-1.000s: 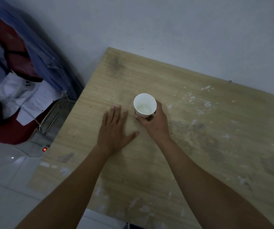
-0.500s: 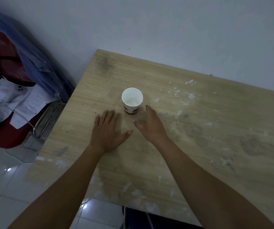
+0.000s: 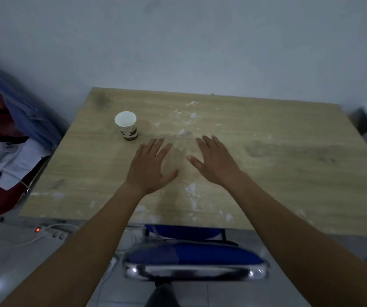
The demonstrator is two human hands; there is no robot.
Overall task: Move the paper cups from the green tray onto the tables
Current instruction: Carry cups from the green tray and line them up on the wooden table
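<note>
One paper cup (image 3: 125, 125) stands upright on the worktop (image 3: 288, 173); the left hand (image 3: 149, 167) and right hand (image 3: 215, 162) are spread flat, each grip empty (no green tray in sight); more cups may wait.

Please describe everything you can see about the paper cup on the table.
The cup is a small white paper cup with a dark printed band around its lower part; the print is too blurred to read. It stands upright, open mouth up, and looks empty. It sits in the far left part of the wooden table, near white smears. Nothing touches it: the left hand is nearer, open and apart from it.
</note>
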